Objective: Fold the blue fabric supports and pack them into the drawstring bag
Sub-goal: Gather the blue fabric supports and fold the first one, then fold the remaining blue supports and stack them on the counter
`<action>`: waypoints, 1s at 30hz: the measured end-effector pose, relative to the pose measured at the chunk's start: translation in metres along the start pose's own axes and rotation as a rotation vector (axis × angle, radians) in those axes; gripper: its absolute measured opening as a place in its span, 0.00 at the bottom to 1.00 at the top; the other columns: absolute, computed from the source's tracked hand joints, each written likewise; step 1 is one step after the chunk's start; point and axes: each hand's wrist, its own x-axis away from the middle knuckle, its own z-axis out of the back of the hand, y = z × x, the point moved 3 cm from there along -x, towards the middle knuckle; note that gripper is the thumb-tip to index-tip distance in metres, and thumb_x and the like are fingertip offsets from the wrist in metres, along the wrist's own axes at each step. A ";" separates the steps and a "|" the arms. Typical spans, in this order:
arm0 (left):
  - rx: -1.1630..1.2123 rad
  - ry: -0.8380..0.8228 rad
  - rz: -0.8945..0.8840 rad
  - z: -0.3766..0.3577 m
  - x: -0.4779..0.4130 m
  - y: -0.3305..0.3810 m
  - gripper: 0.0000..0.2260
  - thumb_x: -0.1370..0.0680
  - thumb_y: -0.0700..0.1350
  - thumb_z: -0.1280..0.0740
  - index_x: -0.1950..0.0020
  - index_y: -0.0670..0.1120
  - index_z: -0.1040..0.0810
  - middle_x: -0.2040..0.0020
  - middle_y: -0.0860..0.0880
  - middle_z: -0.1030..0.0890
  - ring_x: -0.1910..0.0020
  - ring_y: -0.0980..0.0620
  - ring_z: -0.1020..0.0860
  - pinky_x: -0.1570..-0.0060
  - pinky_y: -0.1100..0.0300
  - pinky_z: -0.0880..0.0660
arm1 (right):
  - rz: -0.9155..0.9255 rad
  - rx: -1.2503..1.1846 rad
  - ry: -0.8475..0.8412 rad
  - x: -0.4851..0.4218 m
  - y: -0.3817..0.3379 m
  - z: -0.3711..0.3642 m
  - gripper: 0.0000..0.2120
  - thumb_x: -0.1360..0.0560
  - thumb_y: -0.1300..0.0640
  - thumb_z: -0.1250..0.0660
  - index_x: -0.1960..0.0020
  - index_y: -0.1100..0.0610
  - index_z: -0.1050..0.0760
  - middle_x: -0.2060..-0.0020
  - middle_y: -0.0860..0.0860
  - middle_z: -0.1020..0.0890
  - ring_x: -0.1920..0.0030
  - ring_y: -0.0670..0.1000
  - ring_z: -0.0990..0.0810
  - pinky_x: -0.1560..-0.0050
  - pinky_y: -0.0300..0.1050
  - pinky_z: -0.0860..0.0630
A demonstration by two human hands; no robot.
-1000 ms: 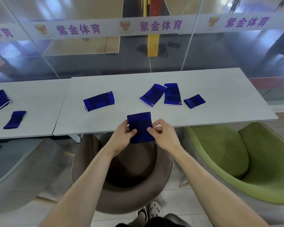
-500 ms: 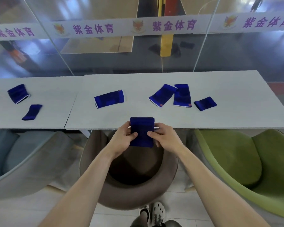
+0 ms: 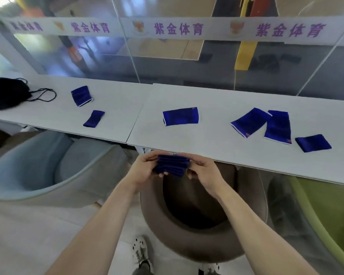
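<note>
Just beyond the fingertips, the near edge of the long white table (image 3: 216,147); bare tabletop between that edge and the flat blue supports. Below the wrists, a round brown chair (image 3: 187,245). Left hand (image 3: 145,169) and right hand (image 3: 202,171) closed from either side on a folded, ribbed dark-blue fabric support (image 3: 172,165), held in the air off the table. Far left of the left hand, a black drawstring bag (image 3: 6,96) lying on the table, cords trailing.
</note>
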 end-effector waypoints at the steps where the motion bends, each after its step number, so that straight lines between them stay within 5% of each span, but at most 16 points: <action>1: 0.007 0.024 0.000 0.019 -0.003 0.002 0.18 0.17 0.23 0.42 0.42 0.37 0.16 0.52 0.38 0.12 0.70 0.47 0.18 0.72 0.61 0.24 | -0.017 -0.002 -0.009 -0.009 -0.001 -0.017 0.21 0.14 0.70 0.40 0.33 0.54 0.14 0.50 0.57 0.11 0.60 0.53 0.24 0.56 0.45 0.25; 6: -0.086 0.059 -0.059 0.131 -0.024 0.017 0.16 0.18 0.22 0.42 0.49 0.40 0.22 0.57 0.43 0.16 0.68 0.49 0.21 0.69 0.60 0.22 | -0.051 0.064 -0.029 -0.061 -0.010 -0.118 0.21 0.13 0.65 0.39 0.29 0.46 0.18 0.55 0.51 0.12 0.61 0.48 0.22 0.54 0.40 0.23; 10: -0.179 0.009 -0.099 0.228 -0.037 0.038 0.19 0.21 0.19 0.47 0.52 0.41 0.29 0.65 0.52 0.19 0.70 0.50 0.24 0.69 0.61 0.24 | -0.084 0.131 -0.017 -0.104 -0.021 -0.210 0.13 0.12 0.57 0.36 0.33 0.45 0.18 0.57 0.58 0.13 0.59 0.52 0.21 0.51 0.42 0.24; 14: -0.205 -0.031 -0.112 0.312 -0.032 0.056 0.19 0.22 0.21 0.47 0.51 0.43 0.29 0.59 0.48 0.17 0.63 0.45 0.24 0.61 0.50 0.26 | -0.092 0.194 -0.018 -0.139 -0.034 -0.290 0.15 0.13 0.58 0.36 0.30 0.45 0.20 0.58 0.53 0.12 0.61 0.50 0.19 0.50 0.43 0.23; 20: -0.084 -0.065 -0.103 0.388 -0.041 0.072 0.12 0.12 0.35 0.36 0.30 0.44 0.25 0.45 0.40 0.13 0.56 0.41 0.13 0.61 0.51 0.16 | -0.084 0.283 0.062 -0.193 -0.033 -0.359 0.04 0.18 0.51 0.26 0.44 0.47 0.15 0.56 0.56 0.10 0.52 0.63 0.12 0.42 0.68 0.16; 23: -0.072 -0.004 -0.062 0.411 -0.056 0.070 0.20 0.13 0.39 0.32 0.22 0.50 0.32 0.42 0.38 0.12 0.43 0.37 0.12 0.44 0.38 0.14 | -0.137 0.163 0.161 -0.214 -0.035 -0.377 0.12 0.20 0.51 0.23 0.40 0.52 0.19 0.54 0.56 0.10 0.51 0.61 0.10 0.41 0.66 0.15; 25: -0.079 0.075 -0.083 0.423 -0.061 0.074 0.22 0.14 0.39 0.31 0.24 0.53 0.34 0.46 0.37 0.12 0.47 0.40 0.12 0.43 0.40 0.14 | -0.142 0.127 0.249 -0.225 -0.036 -0.385 0.16 0.21 0.52 0.22 0.38 0.50 0.24 0.52 0.59 0.10 0.51 0.62 0.11 0.44 0.61 0.14; 30: -0.189 0.026 -0.168 0.452 -0.082 0.093 0.14 0.16 0.34 0.29 0.36 0.52 0.17 0.48 0.40 0.13 0.50 0.45 0.15 0.45 0.50 0.17 | 0.023 0.209 0.153 -0.256 -0.043 -0.406 0.13 0.16 0.53 0.28 0.36 0.41 0.27 0.63 0.59 0.14 0.64 0.58 0.19 0.59 0.55 0.21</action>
